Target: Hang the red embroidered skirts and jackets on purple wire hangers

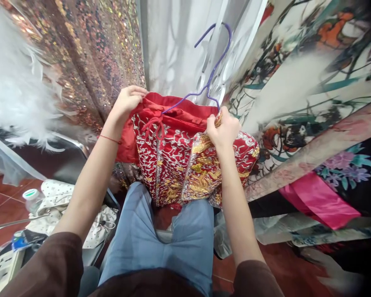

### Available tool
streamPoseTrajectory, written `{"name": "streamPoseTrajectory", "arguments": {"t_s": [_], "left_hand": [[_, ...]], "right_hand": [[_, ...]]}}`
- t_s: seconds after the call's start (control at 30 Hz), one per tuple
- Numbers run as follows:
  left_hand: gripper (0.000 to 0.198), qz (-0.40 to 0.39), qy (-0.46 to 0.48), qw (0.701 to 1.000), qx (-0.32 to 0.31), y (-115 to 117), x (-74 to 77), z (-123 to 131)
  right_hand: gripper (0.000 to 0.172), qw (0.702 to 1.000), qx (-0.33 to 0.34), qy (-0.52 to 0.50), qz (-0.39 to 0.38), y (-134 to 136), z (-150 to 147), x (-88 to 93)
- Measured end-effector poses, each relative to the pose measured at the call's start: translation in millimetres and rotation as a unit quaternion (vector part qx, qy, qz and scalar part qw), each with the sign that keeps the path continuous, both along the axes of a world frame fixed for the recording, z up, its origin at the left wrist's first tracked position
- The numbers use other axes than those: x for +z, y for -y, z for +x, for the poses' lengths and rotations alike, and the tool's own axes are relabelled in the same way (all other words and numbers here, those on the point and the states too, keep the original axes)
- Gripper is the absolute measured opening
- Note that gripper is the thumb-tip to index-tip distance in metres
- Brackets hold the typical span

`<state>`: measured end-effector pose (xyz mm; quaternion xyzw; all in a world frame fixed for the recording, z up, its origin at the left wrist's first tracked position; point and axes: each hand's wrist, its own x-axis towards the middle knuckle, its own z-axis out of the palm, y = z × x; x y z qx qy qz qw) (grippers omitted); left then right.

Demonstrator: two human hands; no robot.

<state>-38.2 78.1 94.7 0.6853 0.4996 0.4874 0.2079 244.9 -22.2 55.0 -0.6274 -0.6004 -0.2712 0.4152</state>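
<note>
A red skirt [173, 144] with silver and gold embroidery hangs between my hands, just above my knees. My left hand [131, 98] is closed on its upper left edge, fingers folded over the red waistband. At the right end, my right hand [224, 126] grips the waistband, with a fold of gold embroidery beside the thumb. The purple hanger [208, 84] rises out of the skirt's top, its hook up and its lower ends hidden in the cloth and behind my right hand. A red tie bow lies on the front, left of the middle.
Sequinned fabric [105, 45] and a white curtain [170, 45] hang ahead. Floral garments [284, 132] crowd the right side. White feathers [15, 82] hang at left, above a dark chair. A bottle [33, 200], dotted cloth [57, 194] and power strip [6, 266] lie at lower left.
</note>
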Motion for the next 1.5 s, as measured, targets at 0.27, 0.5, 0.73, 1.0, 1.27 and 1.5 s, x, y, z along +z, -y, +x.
{"name": "streamPoseTrajectory", "arguments": {"t_s": [0.27,0.5,0.73,1.0,1.27,1.5], "left_hand": [[0.037,0.121,-0.183,0.976,-0.013,52,-32.2,64],[0.041,0.158,-0.149,0.974,0.059,49,-54.5,70],[0.040,0.159,-0.123,0.979,0.028,63,-48.7,63],[0.040,0.135,-0.121,0.983,-0.010,74,-37.5,46],[0.037,0.123,-0.061,0.990,-0.029,79,-35.9,42],[0.044,0.130,-0.109,0.985,0.017,75,-37.0,44]], "right_hand": [[0.043,0.997,-0.022,-0.034,-0.060,7,-5,-3.4],[0.043,0.994,0.044,0.034,-0.090,31,10,-0.2],[0.044,0.983,0.063,0.110,-0.136,56,31,2.6],[0.047,0.984,-0.021,0.082,-0.158,99,53,8.1],[0.035,0.975,-0.154,-0.074,-0.141,186,114,-11.6],[0.046,0.890,-0.039,-0.413,0.191,229,131,34.3]]}}
